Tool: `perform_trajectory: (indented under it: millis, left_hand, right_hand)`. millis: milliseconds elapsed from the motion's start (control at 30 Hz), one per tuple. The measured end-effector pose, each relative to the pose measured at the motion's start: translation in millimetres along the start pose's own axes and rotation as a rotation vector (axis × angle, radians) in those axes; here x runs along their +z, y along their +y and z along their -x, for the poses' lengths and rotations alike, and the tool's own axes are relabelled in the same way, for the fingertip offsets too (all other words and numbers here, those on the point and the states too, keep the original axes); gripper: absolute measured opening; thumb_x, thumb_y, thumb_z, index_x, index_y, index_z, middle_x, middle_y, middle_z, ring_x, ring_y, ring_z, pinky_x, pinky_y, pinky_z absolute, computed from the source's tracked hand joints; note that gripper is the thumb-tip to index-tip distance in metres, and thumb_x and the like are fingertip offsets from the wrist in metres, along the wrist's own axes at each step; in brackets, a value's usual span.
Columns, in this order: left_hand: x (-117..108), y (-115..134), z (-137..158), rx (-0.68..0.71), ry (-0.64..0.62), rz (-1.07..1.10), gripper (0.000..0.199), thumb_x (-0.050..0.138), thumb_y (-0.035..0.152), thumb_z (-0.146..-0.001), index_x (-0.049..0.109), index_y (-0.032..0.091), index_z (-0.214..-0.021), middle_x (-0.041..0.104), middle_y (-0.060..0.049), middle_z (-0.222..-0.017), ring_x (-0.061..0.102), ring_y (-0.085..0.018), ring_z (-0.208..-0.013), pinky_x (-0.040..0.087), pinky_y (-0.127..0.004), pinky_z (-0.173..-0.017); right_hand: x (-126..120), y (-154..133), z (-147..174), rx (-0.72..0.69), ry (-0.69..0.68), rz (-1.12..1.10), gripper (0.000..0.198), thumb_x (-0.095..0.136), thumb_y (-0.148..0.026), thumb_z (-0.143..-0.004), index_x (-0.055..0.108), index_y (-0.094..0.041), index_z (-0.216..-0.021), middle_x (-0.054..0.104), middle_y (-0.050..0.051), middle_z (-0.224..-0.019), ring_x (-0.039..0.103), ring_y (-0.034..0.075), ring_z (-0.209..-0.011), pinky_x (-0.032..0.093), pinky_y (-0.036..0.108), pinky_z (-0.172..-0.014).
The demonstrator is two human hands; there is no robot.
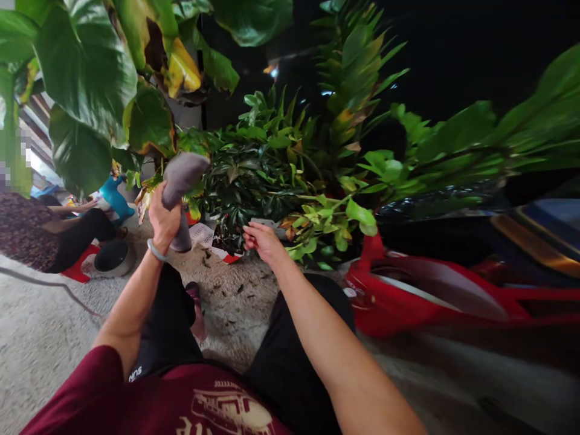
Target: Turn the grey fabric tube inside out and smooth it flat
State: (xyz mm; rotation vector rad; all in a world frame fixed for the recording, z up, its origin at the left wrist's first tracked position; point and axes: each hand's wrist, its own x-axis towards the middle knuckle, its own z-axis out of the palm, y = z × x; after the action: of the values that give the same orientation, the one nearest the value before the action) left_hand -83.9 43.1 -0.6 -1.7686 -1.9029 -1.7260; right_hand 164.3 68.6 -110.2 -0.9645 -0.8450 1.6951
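Note:
My left hand (164, 212) is closed around a soft grey cloth (185, 172), which bulges out above and below the fist. My right hand (263, 238) is at the edge of a dark-leaved potted plant (235, 202), fingers curled and thumb and forefinger brought together. Whatever lies in that pinch, perhaps a leaf, is too small to make out. Below the dark leaves, a white and red box or printed card (203, 234) shows near the ground, partly hidden. Lighter green leaves (312, 232) spread just right of my right hand.
Large broad leaves (86, 72) hang at upper left. On the right stands a red motor scooter or similar vehicle (408, 296). A person (27, 232) sits on a red stool (80, 266) at left, beside a dark basin (113, 258). A hose or cable (49, 284) crosses the concrete floor.

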Motion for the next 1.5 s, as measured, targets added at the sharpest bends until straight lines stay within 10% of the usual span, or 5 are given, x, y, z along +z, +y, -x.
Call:
perform_trajectory:
  millis: [367,633,933,1233,1500]
  left_hand:
    - [9.6,-34.0,114.7,-0.211,-0.381,0.091,0.048,0.071,0.013,-0.067,0.071,0.027,-0.112,0.074,-0.008,-0.112,0.068,-0.031,-0.109,0.048,-0.052,-0.106]
    - [20.1,20.9,-2.6,0.000,-0.050,0.106,0.046,0.069,0.021,-0.077,0.065,0.023,-0.123,0.070,-0.004,-0.125,0.064,-0.025,-0.118,0.048,-0.043,-0.110]
    - [19.4,3.9,86.2,-0.075,-0.360,0.074,0.044,0.071,0.014,-0.071,0.069,0.020,-0.115,0.074,-0.007,-0.113,0.070,-0.029,-0.107,0.055,-0.044,-0.102]
    - [44.8,61.8,-6.5,0.108,-0.120,0.089,0.049,0.069,0.015,-0.081,0.062,0.017,-0.129,0.068,-0.008,-0.128,0.063,-0.023,-0.119,0.046,-0.042,-0.111]
    - [39.4,12.6,115.6,-0.011,-0.570,0.025,0.057,0.071,0.010,-0.069,0.067,0.020,-0.125,0.071,-0.010,-0.126,0.066,-0.032,-0.122,0.050,-0.050,-0.110]
  right_hand:
    - [-4.9,-2.4,2.8,0.006,-0.026,0.045,0.030,0.085,-0.030,-0.061,0.061,-0.018,-0.075,0.054,-0.008,-0.048,0.041,0.005,-0.035,0.038,0.020,-0.038]
    - [15.2,-4.2,-8.2,-0.151,0.125,-0.072,0.028,0.083,-0.037,-0.066,0.065,-0.021,-0.079,0.073,-0.001,-0.075,0.067,0.014,-0.066,0.047,0.020,-0.047]
    - [20.7,-6.2,-14.7,-0.160,0.121,-0.482,0.017,0.072,-0.022,-0.069,0.055,-0.024,-0.070,0.066,-0.007,-0.065,0.065,0.014,-0.065,0.055,0.024,-0.056]
    - [28.0,-0.6,-9.4,-0.181,0.047,-0.436,0.014,0.070,-0.019,-0.070,0.057,-0.022,-0.072,0.074,-0.003,-0.083,0.071,0.015,-0.081,0.059,0.024,-0.063]
    - [-15.0,-0.5,-12.4,-0.017,0.594,-0.242,0.021,0.061,-0.044,-0.087,0.062,-0.023,-0.085,0.066,0.000,-0.072,0.066,0.017,-0.064,0.048,0.023,-0.045]
